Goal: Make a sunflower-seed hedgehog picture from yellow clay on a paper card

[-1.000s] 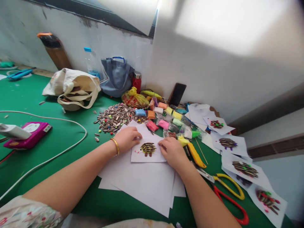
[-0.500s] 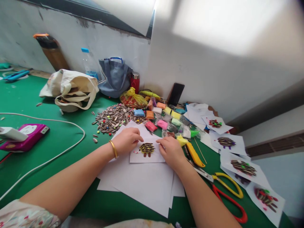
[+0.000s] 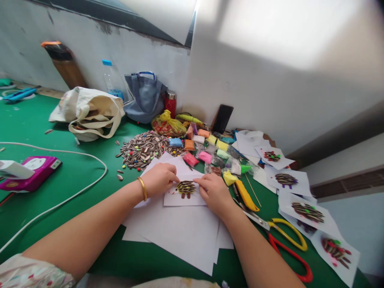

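Note:
On a small white sheet lies a hedgehog figure with a yellow body, striped sunflower seeds on its back and brown feet. My left hand wears a gold bangle; its bent fingers reach the hedgehog's upper left, holding nothing visible. From the other side my right hand stretches its index finger to the upper right edge of the seeds. Its lower fingers are partly hidden. Larger white sheets lie underneath.
Behind are a heap of sunflower seeds and packets of coloured clay. Scissors and a yellow cutter lie right, beside finished hedgehog cards. A white cable crosses the left side.
My right hand has moved slightly left, bringing its index fingertip onto the hedgehog's edge. The left hand has shifted a little down and left. The sheet stays put.

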A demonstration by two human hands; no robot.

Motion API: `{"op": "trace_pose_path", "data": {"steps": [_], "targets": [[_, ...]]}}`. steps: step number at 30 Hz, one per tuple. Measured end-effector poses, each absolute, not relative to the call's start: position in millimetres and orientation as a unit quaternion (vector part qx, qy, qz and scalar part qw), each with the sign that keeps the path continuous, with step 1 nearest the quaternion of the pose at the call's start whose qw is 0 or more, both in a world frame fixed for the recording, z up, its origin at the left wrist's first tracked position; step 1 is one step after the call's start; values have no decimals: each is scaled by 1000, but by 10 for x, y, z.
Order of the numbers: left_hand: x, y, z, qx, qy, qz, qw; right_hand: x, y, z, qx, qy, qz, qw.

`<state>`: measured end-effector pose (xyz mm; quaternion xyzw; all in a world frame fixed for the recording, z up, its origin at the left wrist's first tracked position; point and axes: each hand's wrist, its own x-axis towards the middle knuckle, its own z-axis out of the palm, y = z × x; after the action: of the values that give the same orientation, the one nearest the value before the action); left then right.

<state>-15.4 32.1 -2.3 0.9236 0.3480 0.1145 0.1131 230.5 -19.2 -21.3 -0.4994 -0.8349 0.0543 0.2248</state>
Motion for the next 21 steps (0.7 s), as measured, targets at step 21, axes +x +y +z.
{"op": "trace_pose_path", "data": {"steps": [21], "targets": [[-160, 347, -35, 912, 357, 130, 153, 2348, -193, -124, -498, -833, 128, 205]]}}
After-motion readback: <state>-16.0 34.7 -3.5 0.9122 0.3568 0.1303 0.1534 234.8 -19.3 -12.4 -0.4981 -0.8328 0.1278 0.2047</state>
